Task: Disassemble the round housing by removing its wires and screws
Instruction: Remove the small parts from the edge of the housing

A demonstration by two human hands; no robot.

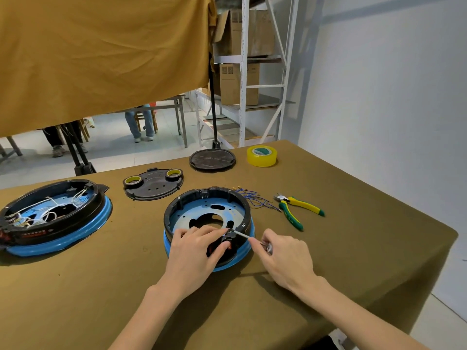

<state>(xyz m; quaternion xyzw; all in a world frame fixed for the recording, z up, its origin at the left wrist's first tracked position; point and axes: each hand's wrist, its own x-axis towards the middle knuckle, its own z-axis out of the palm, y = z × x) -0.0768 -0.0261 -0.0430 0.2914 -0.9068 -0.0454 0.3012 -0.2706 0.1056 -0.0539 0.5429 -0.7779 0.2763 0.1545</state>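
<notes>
A round black-and-blue housing [209, 210] lies open side up in the middle of the table, its blue inner plate bare of wires. My left hand [194, 251] rests over its near rim, and its fingers pinch a small black part [228, 239] there. My right hand [280, 256] grips a screwdriver [243, 234] whose metal shaft points left, with the tip at that black part. A bundle of loose blue wires [252, 198] lies on the cloth just right of the housing.
A second housing [53, 218], full of white wires, sits at the left. Behind are a black cover plate [154, 186] carrying two tape rolls, a round dark disc [212, 159] and a yellow tape roll [262, 155]. Yellow-green pliers [295, 209] lie at the right. The table's right edge is close.
</notes>
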